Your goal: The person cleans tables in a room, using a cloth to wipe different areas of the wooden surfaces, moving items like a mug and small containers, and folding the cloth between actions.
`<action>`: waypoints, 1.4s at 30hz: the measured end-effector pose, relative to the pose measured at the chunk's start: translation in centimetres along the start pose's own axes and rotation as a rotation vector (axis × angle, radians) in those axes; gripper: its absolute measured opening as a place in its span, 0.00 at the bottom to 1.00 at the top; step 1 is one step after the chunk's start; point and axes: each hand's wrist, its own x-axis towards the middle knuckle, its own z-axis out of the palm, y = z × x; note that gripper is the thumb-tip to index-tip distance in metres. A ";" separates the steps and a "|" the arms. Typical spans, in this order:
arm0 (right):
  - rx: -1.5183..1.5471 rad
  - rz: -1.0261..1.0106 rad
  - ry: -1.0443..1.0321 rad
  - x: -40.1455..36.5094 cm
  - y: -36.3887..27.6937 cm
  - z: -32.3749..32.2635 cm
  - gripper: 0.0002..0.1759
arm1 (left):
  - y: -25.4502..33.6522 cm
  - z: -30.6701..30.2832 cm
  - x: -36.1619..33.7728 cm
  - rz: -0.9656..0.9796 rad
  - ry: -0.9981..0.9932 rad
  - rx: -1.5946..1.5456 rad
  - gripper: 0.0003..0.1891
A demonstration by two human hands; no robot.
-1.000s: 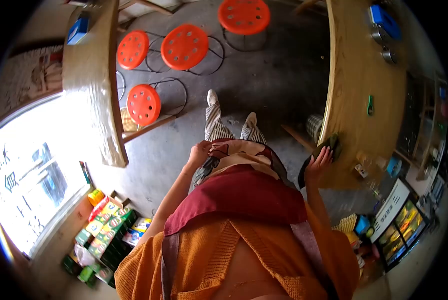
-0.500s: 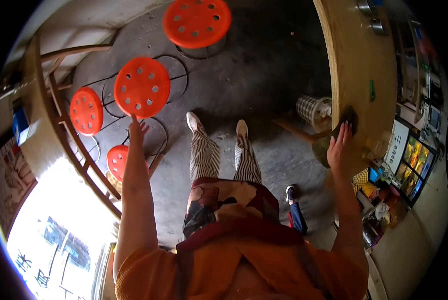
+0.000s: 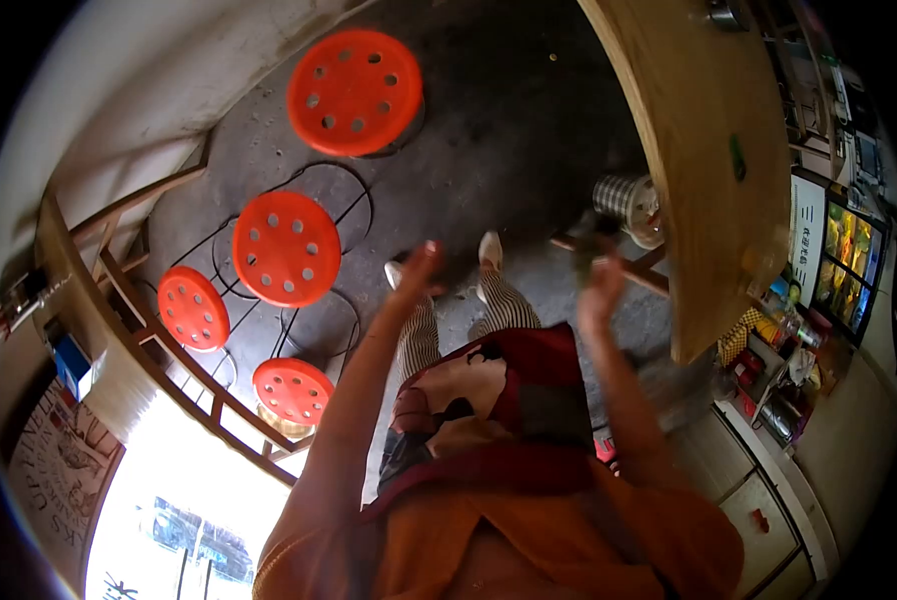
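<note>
Apparently, the blurred right hand (image 3: 601,292) has dark cloth (image 3: 591,257) off the left edge of the tabletop (image 3: 714,225), perhaps to clear it; whether either hand, right or left hand (image 3: 421,272), pinches or spreads, I cannot tell.

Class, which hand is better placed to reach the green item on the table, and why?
Probably the right hand, being nearer the table and its green item, though blur hides its grip. The left hand is farther off, on the side of the red stools.
</note>
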 end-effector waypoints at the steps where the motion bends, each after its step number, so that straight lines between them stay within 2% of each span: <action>1: 0.054 -0.138 -0.038 -1.1 0.6 4.6 0.23 | 0.9 3.2 -0.6 -0.091 -0.081 -0.102 0.39; 2: 0.323 0.030 -0.187 -1.8 3.2 7.6 0.23 | 0.8 5.0 -0.1 -0.099 -0.194 -0.242 0.42; 3: 0.021 -0.045 -0.419 -1.8 0.4 10.4 0.22 | 1.0 5.9 0.5 -0.112 -0.304 -0.379 0.45; 4: -0.284 -0.116 -0.648 -1.3 -3.9 12.8 0.22 | 1.0 5.9 1.6 -0.124 -0.231 -0.513 0.42; 5: -0.269 -0.310 -0.614 0.6 -6.3 14.5 0.19 | 4.1 5.6 1.2 -0.119 0.001 -0.512 0.33; 7: -0.238 -0.306 -0.513 6.9 -4.1 15.8 0.16 | 8.0 3.1 2.4 -0.016 0.151 -0.556 0.25; 9: -0.179 -0.064 -0.283 16.0 1.7 16.8 0.15 | 11.6 0.6 6.1 0.418 0.371 -0.300 0.23; 12: -0.318 -0.169 -0.299 32.5 13.6 15.0 0.11 | 17.9 -3.6 10.2 0.843 0.459 0.048 0.19; 13: -0.161 -0.035 -0.221 37.2 17.4 14.4 0.13 | 20.0 -4.1 12.6 1.016 0.506 0.140 0.18; 15: -0.672 0.069 -0.196 47.9 26.9 12.4 0.12 | 22.3 -7.3 17.9 1.266 0.667 0.588 0.21; 17: -1.291 -0.142 -0.269 52.3 22.4 13.2 0.12 | 23.6 -9.6 21.1 1.272 0.757 1.174 0.28; 19: -1.054 -0.193 -0.023 57.1 24.5 13.7 0.15 | 24.5 -9.7 21.3 1.297 0.714 1.318 0.33; 21: -1.420 -0.315 -0.163 62.6 26.5 12.4 0.17 | 24.4 -10.5 21.2 1.295 0.687 1.386 0.29; 22: -1.428 -0.307 -0.174 64.8 27.8 11.8 0.17 | 24.2 -11.9 20.8 1.330 0.631 1.378 0.28; 23: -1.357 -0.285 -0.083 67.4 28.7 11.4 0.21 | 24.0 -13.0 20.9 1.377 0.583 1.367 0.27; 24: -1.282 -0.263 -0.001 69.2 29.5 11.5 0.25 | 24.1 -12.8 20.7 1.319 0.585 1.380 0.30; 25: -1.280 -0.259 -0.010 70.1 29.7 11.9 0.25 | 24.4 -12.6 20.3 1.259 0.581 1.400 0.33; 27: -1.377 -0.136 0.056 71.7 29.1 12.3 0.34 | 24.7 -12.5 19.6 1.219 0.573 1.397 0.34; 28: -1.383 -0.281 0.078 73.4 30.7 11.6 0.35 | 24.7 -12.3 19.3 1.182 0.569 1.386 0.36; 29: -1.375 -0.279 0.082 74.5 32.5 10.9 0.35 | 24.4 -12.5 19.1 1.188 0.569 1.394 0.36; 31: -1.536 -0.531 0.121 75.2 34.3 10.4 0.32 | 23.8 -13.1 19.0 1.194 0.652 1.449 0.40; 32: -1.526 -0.534 0.125 74.6 33.4 11.1 0.32 | 23.9 -12.3 19.5 1.193 0.661 1.423 0.41; 34: -1.472 -0.288 0.115 71.3 30.6 12.1 0.21 | 24.5 -12.2 19.5 1.193 0.639 1.487 0.41; 35: -1.464 -0.293 0.111 70.6 30.9 12.4 0.21 | 24.7 -12.4 19.2 1.183 0.615 1.541 0.42; 36: -1.291 -0.259 0.202 69.6 31.7 12.7 0.16 | 25.0 -13.1 18.7 1.166 0.592 1.636 0.43; 37: -1.122 -0.218 0.284 67.9 31.4 13.1 0.11 | 24.5 -12.0 19.6 1.182 0.646 1.483 0.43; 39: -1.018 -0.262 0.392 62.0 30.5 15.1 0.05 | 24.0 -12.2 20.9 1.298 0.633 1.360 0.40; 41: -0.904 -0.310 0.299 57.8 34.7 15.1 0.05 | 24.2 -11.1 21.2 1.332 0.601 1.289 0.31; 42: -0.863 -0.274 0.184 53.2 35.2 16.2 0.03 | 24.3 -10.8 21.5 1.316 0.625 1.276 0.29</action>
